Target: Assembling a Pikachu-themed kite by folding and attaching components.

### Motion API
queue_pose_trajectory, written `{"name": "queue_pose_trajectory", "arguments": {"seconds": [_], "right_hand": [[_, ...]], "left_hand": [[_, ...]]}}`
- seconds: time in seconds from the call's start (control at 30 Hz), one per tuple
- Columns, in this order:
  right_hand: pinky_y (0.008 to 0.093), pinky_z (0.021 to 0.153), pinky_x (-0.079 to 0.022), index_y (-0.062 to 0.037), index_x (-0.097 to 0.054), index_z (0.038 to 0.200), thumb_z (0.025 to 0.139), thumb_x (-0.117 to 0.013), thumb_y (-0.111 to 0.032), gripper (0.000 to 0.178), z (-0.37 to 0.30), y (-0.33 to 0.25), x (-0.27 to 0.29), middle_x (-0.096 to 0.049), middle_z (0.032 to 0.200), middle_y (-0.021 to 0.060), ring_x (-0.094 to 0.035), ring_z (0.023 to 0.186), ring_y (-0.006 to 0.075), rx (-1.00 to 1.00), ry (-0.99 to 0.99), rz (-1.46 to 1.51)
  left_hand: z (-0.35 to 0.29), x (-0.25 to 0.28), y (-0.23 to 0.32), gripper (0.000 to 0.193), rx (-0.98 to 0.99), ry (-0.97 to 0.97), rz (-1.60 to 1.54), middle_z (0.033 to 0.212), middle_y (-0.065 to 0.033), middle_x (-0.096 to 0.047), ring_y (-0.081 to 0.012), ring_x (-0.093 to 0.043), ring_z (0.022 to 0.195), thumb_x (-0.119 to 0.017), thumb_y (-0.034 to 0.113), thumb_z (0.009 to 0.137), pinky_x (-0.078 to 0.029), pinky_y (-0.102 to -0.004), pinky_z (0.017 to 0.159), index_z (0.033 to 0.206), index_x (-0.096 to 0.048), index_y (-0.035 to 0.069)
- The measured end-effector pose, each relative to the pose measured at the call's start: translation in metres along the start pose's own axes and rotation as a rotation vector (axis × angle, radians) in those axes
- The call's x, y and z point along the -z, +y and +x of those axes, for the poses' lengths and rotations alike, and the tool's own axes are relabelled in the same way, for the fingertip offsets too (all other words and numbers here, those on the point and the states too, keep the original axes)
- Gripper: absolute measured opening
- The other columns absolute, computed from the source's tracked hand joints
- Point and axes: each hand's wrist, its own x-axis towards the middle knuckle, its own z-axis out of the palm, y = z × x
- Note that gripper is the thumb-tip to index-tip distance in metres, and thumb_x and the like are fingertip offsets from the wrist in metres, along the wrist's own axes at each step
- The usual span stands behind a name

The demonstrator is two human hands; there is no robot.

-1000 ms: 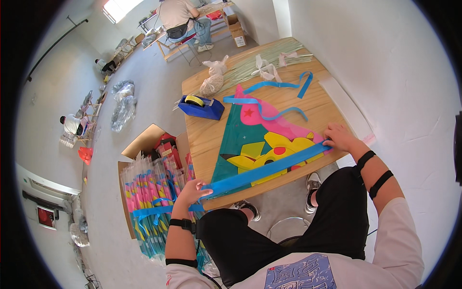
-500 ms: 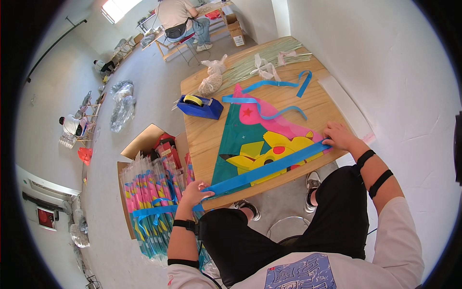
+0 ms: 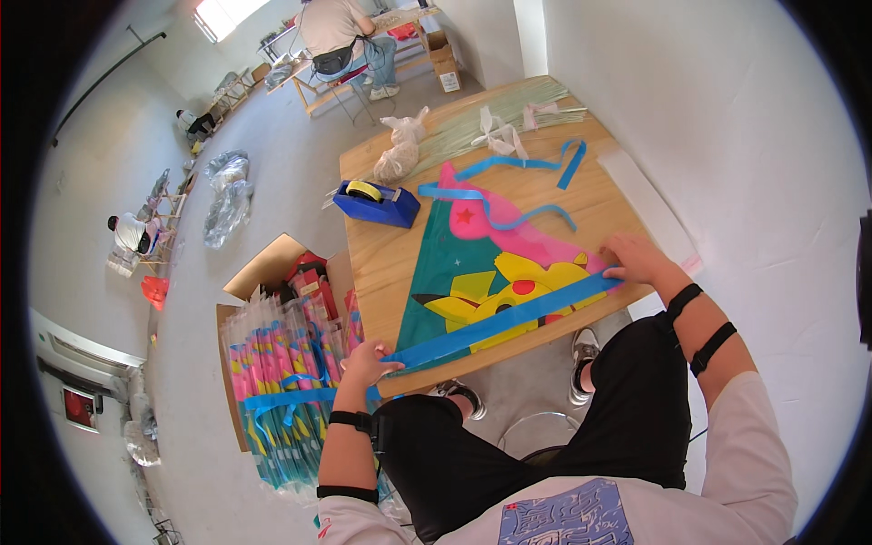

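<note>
On the wooden table lies a triangular printed kite sheet (image 3: 454, 259), green and pink with a yellow cartoon animal. A wide blue strip (image 3: 509, 318) runs straight along its near edge, slanting up to the right. My left hand (image 3: 366, 361) is closed at the strip's left end, by the table's near left corner, its thumb on top. At the other end my right hand (image 3: 638, 259) has its thumb on the strip and its fingers curled beside the sheet's pink corner; the fingertips' grip is partly hidden. Narrow blue ribbons (image 3: 531, 213) trail across the pink tip.
A blue tape dispenser (image 3: 377, 204), a tied bag (image 3: 397, 159) and thin pale sticks (image 3: 454, 123) lie on the table (image 3: 377, 272). A carton (image 3: 238, 282) of bundled kites (image 3: 282, 391) stands at left. A white wall (image 3: 727, 136) rises at right. Other people sit farther off.
The view has shifted slightly. My right thumb has slid a little further left over the strip's end. My left hand stays at its corner.
</note>
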Motion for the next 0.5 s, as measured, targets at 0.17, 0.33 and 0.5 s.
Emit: {"name": "queue_pose_trajectory", "arguments": {"seconds": [0.17,0.33,0.5], "right_hand": [[0.0462,0.096,-0.052,-0.0086,-0.071,0.117,0.090,-0.075,-0.026,0.032,0.021,-0.068,-0.035,-0.069,0.116,0.0125,-0.065,0.113,0.0361,0.107,0.281,-0.031],[0.0492,0.121,-0.037,-0.0083,-0.052,0.153,0.093,-0.071,-0.034,0.068,0.005,-0.225,-0.077,-0.053,0.156,0.0136,-0.049,0.145,0.0330,0.440,0.213,0.001],[0.0476,0.129,-0.024,-0.0055,-0.037,0.163,0.098,-0.064,-0.052,0.084,0.015,-0.236,-0.115,-0.039,0.170,0.0135,-0.034,0.158,0.0300,0.221,0.252,-0.090]], "left_hand": [[0.005,0.000,0.013,0.054,-0.068,0.014,0.023,0.096,-0.0103,-0.076,-0.0260,-0.073,0.093,-0.102,0.036,0.064,-0.050,-0.0419,0.081,0.100,-0.076,0.005],[0.004,-0.003,-0.014,0.055,-0.040,0.006,0.002,0.101,-0.0045,-0.078,-0.0265,-0.072,0.102,-0.101,0.043,0.062,-0.038,-0.0505,0.091,0.101,-0.076,0.012],[0.009,-0.001,-0.001,0.056,-0.050,-0.027,0.023,0.103,-0.0052,-0.078,-0.0272,-0.072,0.104,-0.101,0.044,0.062,-0.039,-0.0517,0.092,0.102,-0.077,0.012]]}}
